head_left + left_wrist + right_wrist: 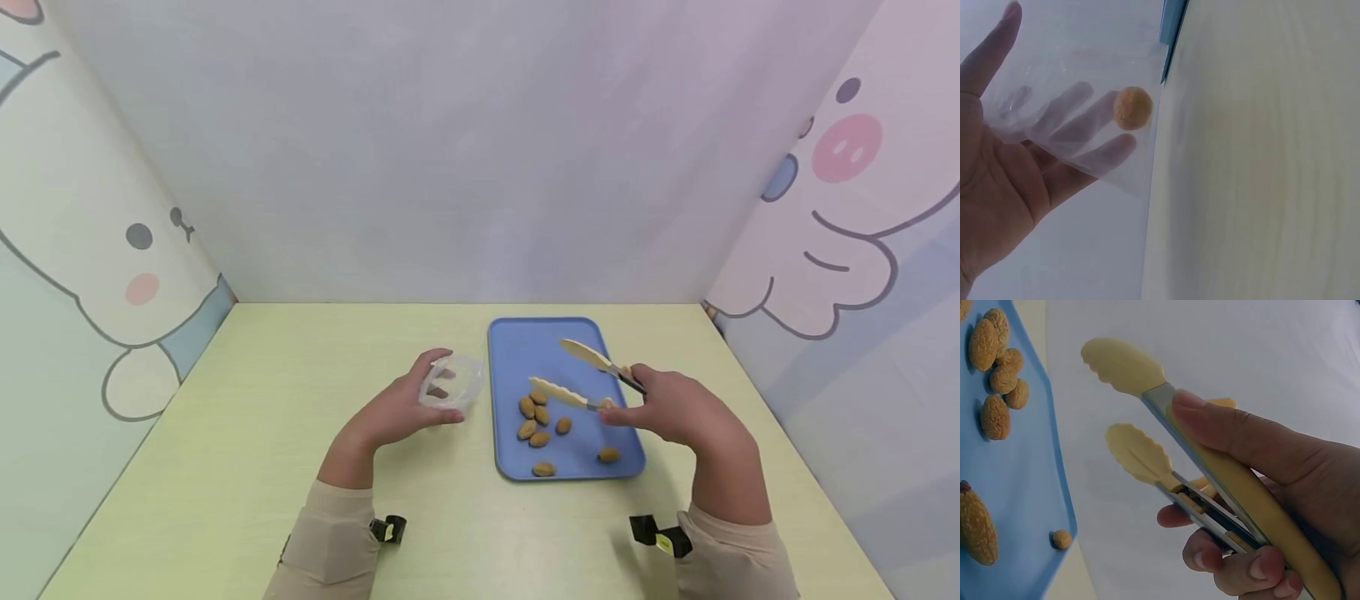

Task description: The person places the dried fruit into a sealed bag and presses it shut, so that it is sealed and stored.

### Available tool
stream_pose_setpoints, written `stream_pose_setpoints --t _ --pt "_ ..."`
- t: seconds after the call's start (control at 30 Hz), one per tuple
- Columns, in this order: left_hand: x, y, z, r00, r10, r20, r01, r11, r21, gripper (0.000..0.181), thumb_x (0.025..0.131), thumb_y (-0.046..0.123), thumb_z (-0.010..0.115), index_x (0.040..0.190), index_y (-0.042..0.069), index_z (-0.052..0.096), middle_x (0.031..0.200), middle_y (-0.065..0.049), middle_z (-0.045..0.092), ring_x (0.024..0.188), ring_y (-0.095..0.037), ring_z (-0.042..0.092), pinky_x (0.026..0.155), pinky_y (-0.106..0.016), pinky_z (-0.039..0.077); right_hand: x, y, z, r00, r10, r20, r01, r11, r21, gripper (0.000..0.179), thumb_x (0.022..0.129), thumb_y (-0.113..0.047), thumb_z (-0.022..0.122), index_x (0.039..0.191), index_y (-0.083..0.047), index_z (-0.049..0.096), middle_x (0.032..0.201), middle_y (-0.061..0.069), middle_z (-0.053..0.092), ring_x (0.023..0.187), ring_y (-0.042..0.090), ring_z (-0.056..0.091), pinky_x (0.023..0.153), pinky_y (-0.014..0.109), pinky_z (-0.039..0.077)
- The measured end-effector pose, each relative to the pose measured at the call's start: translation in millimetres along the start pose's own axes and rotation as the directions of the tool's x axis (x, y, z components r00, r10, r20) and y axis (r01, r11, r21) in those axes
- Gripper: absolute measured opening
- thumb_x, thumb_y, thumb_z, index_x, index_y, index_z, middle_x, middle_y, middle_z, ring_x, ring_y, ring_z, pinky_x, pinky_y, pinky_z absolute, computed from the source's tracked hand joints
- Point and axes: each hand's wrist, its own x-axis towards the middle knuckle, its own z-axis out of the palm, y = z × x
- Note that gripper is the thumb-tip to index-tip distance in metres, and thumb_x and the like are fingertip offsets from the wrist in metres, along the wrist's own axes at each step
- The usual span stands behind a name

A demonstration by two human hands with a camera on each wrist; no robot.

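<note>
My left hand (397, 408) holds a clear plastic bag (467, 385) left of the blue tray, its thumb and fingers spread round the bag's mouth. In the left wrist view, one round brown dried date (1132, 108) shows at the bag's lower end. Over the right part of the tray, my right hand (678, 408) grips metal tongs with cream scalloped tips (1121, 365). The tongs stand apart with nothing between their tips. Several wrinkled brown dried dates (542, 415) lie on the tray, mostly clustered near its left side.
The blue tray (525, 350) with a raised rim lies on a pale yellow-green table (300, 350). A light wall (465, 167) rises behind the table, and side walls with cartoon animals stand to the left and right.
</note>
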Motion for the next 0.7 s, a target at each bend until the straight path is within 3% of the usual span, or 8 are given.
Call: stream_pose_setpoints --t 0.17,0.3,0.53,0.7 --pt "-0.1 -0.4 1.6 1.0 -0.023 0.016 0.023 0.999 0.04 0.09 0.076 0.043 0.083 0.149 0.036 0.03 0.133 0.002 0.056 0.114 -0.021 0.058 0.09 -0.044 0.047 3.3 1.7 3.5 0.998 0.036 0.055 -0.037 0.999 0.018 0.097 0.076 -0.069 0.07 0.143 -0.006 0.039 0.083 0.006 0.061 0.069 0.019 0.058 0.06 0.037 0.044" --pt "-0.9 -1.7 1.5 1.0 -0.014 0.015 0.013 0.998 0.058 0.085 0.075 0.048 0.083 0.144 0.039 0.034 0.128 -0.001 0.058 0.11 -0.019 0.058 0.091 -0.044 0.046 6.4 2.8 7.0 0.997 0.038 0.072 -0.038 0.999 0.007 0.091 0.077 -0.065 0.071 0.142 -0.007 0.042 0.089 0.006 0.061 0.071 0.019 0.057 0.059 0.036 0.044" --pt "-0.6 -2.3 1.9 1.0 -0.004 0.021 0.003 0.997 0.082 0.083 0.074 0.051 0.082 0.143 0.038 0.036 0.124 0.0 0.059 0.105 -0.016 0.057 0.09 -0.041 0.045 11.6 3.8 15.1 0.99 0.071 0.119 -0.078 0.996 0.053 0.079 0.074 -0.064 0.074 0.129 -0.012 0.049 0.066 0.004 0.053 0.053 0.02 0.051 0.054 0.035 0.041" --pt "0.0 -0.7 2.2 1.0 0.001 0.019 -0.003 0.995 0.104 0.08 0.076 0.044 0.082 0.143 0.034 0.038 0.12 -0.002 0.06 0.101 -0.017 0.057 0.089 -0.041 0.045 14.9 2.6 17.8 0.988 0.073 0.133 -0.079 0.996 0.04 0.095 0.074 -0.065 0.074 0.145 -0.011 0.041 0.07 0.003 0.054 0.054 0.019 0.052 0.055 0.034 0.041"
